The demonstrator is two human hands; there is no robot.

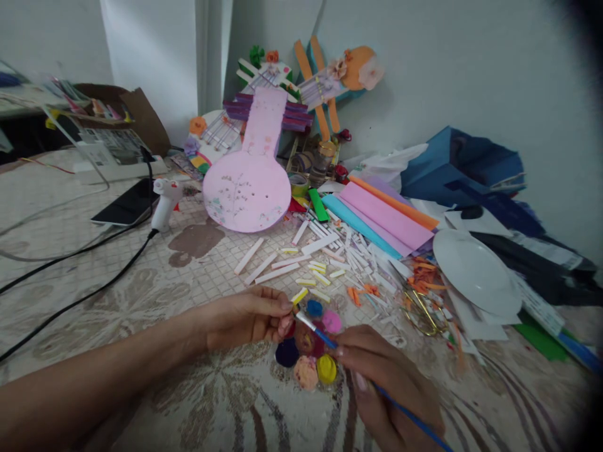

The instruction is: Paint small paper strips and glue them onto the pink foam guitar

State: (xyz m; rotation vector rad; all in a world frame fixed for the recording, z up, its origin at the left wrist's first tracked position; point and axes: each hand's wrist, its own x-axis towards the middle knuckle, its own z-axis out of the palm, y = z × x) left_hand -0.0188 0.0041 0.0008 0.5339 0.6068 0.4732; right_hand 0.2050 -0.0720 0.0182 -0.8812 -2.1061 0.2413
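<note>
While the left hand [249, 317] pinches a small yellow paper strip [299, 295] over the paint palette [308, 342], the right hand [386, 376] grips a blue paintbrush [320, 331]; steadying both wrists on the table [202, 263] would likely keep strokes neat.

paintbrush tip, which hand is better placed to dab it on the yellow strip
Right. The right hand already grips the paintbrush, its tip beside the yellow paper strip pinched in the left hand.
</note>
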